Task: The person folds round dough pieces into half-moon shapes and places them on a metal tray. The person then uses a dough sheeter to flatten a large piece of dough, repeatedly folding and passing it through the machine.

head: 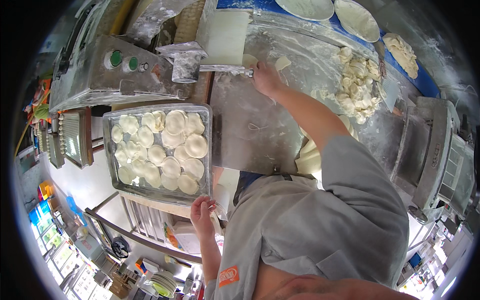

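Note:
My right hand (266,78) reaches over the floured metal worktop (247,142), at the end of a metal bar (225,68) that sticks out of a dough machine (142,75). Its fingertips are partly hidden, with a pale dough round (249,60) and a dough scrap (282,62) beside them. Near the lower right corner of a metal tray (161,197) is my left hand (202,215), fingers curled; whether it pinches anything is unclear. Many flat dough rounds (171,167) lie in the tray, some overlapping. A pale sheet (227,37) extends from the machine.
A heap of dough scraps (358,86) lies at the worktop's right. Beyond it are a dough lump (401,54) and floured bowls (356,20) on a blue surface. Folded dough (310,157) sits by my right arm. Another metal machine (427,153) stands at the far right.

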`<action>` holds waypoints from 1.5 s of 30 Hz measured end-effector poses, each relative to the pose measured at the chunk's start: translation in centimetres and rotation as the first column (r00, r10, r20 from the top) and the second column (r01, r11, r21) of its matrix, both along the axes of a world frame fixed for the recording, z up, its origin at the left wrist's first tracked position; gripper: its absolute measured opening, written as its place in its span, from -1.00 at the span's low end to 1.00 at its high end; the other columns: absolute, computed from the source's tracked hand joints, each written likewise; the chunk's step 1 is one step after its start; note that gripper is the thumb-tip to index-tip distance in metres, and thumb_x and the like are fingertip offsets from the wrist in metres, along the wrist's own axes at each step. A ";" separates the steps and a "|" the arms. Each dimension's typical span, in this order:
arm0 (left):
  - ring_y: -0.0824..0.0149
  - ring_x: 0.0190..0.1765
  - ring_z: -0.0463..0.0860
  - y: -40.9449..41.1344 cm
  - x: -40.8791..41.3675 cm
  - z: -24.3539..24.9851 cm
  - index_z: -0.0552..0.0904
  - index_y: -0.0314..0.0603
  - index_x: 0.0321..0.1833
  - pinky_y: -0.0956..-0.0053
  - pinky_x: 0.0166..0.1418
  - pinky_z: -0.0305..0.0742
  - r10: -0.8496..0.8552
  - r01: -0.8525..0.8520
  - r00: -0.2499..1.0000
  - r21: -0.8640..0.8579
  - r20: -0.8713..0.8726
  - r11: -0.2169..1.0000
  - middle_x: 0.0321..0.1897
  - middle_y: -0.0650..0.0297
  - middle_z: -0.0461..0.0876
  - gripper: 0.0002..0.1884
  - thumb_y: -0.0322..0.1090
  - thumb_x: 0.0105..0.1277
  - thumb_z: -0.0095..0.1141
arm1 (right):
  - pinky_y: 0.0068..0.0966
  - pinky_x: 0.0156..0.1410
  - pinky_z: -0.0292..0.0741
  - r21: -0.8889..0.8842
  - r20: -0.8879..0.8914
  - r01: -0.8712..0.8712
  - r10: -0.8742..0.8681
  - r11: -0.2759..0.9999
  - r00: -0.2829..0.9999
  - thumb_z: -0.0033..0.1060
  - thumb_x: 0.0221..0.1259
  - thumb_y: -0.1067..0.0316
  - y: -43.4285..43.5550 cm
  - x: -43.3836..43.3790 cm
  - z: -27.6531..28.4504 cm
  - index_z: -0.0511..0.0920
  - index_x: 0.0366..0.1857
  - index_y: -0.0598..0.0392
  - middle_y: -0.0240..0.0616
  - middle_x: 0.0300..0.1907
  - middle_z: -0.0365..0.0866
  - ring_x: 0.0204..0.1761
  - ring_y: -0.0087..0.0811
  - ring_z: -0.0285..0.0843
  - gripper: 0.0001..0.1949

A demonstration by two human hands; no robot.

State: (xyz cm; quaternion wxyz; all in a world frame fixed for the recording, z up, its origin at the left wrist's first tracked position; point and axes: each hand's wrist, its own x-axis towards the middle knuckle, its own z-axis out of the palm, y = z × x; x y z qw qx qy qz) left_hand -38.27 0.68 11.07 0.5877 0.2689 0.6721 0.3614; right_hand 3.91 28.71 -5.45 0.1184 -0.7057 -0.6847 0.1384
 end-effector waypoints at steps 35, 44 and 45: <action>0.38 -0.08 0.72 3.5 -0.9 -0.5 0.54 -0.34 0.13 0.51 -0.05 0.64 -0.127 0.130 0.971 -0.003 0.202 0.991 -0.08 0.19 0.68 -0.73 -0.32 0.50 0.07 | -0.16 0.35 0.46 0.097 0.442 0.432 -0.427 0.897 0.789 0.13 0.36 -0.04 -19.3 44.6 6.4 0.51 0.26 0.24 0.04 0.32 0.47 0.29 0.01 0.49 -0.42; 0.42 -0.17 0.71 2.4 -5.3 -2.0 0.59 -0.33 0.08 0.54 -0.12 0.63 0.043 -0.047 0.994 0.039 0.096 0.998 -0.19 0.24 0.70 -0.73 -0.29 0.47 0.09 | -0.18 0.20 0.50 0.220 -0.033 0.267 -0.266 0.938 0.963 0.01 0.48 0.03 -19.1 22.9 4.9 0.65 0.03 0.17 -0.02 -0.02 0.72 0.04 -0.03 0.66 -0.60; 0.40 -0.16 0.71 2.0 -6.0 -2.4 0.58 -0.33 0.08 0.53 -0.12 0.64 0.034 -0.038 0.995 0.037 0.094 0.999 -0.17 0.22 0.69 -0.74 -0.30 0.48 0.08 | -0.24 0.18 0.51 0.102 -0.312 0.268 -0.225 0.958 0.923 0.02 0.49 0.09 -19.0 19.6 3.3 0.63 0.05 0.18 -0.07 -0.05 0.72 0.02 -0.09 0.67 -0.63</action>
